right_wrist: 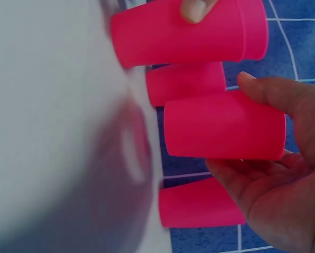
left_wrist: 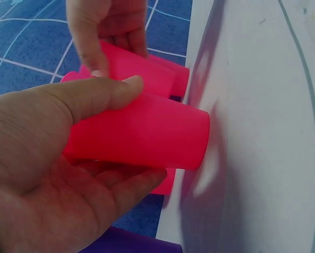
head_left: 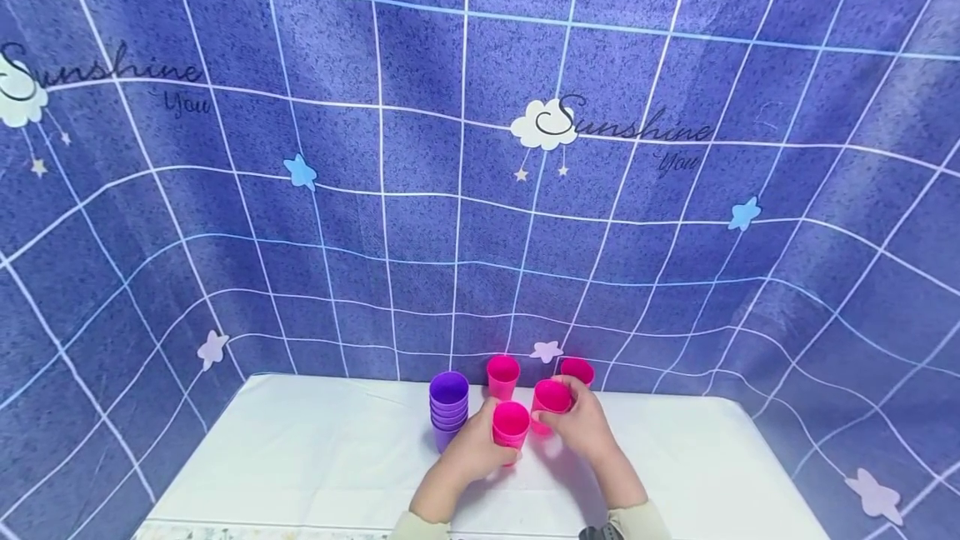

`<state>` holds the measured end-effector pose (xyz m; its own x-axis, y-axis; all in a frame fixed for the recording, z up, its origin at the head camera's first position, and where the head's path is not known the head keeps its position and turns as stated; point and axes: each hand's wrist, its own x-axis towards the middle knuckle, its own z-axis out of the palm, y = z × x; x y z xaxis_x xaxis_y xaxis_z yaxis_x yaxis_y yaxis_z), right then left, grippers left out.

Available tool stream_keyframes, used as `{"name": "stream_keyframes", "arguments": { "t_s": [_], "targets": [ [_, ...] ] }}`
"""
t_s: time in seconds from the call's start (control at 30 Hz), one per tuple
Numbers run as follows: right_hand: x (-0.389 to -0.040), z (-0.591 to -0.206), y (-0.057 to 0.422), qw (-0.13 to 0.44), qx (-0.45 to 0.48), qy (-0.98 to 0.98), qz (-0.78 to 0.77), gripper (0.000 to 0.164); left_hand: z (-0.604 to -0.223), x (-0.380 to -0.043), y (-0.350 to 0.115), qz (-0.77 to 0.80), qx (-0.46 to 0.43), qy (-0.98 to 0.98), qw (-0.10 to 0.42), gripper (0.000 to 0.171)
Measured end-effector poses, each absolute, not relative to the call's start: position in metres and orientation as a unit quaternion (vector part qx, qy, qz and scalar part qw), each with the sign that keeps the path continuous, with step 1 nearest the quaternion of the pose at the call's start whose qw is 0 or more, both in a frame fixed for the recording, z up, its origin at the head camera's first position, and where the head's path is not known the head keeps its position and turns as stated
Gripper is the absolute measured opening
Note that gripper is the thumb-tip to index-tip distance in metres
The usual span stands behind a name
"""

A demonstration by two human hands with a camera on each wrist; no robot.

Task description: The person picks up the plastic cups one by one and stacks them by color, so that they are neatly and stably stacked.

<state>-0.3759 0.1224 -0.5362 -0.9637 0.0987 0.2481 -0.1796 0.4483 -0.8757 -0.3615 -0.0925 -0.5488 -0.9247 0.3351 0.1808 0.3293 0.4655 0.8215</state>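
My L hand (head_left: pixel 474 446) grips nested, tapered hot-pink plastic cups (head_left: pixel 511 421) (prob. 2) at the white-covered table (head_left: pixel 697 465); my R hand (head_left: pixel 588 427) holds a single hot-pink plastic cup (head_left: pixel 552 397) just beside. Risk, imo: swinging L hand wide could topple the purple plastic cup stack (head_left: pixel 448 407); pushing R hand back might tip the rear-right pink plastic cup (head_left: pixel 577 371).

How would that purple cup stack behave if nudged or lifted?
The purple cup stack probably tips if pushed high up, standing tall and apparently tapering downward. Pulled upward, its top cup might lift away alone, since the stack looks nested.
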Motion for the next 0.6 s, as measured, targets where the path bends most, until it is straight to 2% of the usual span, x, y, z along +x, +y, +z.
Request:
{"name": "stream_keyframes", "arguments": {
  "t_s": [0.6],
  "targets": [
    [-0.361,-0.5,0.112,0.217,0.044,-0.777,0.589,0.063,-0.55,-0.359,-0.088,0.485,0.197,0.852,-0.005,0.068]
  ]
}}
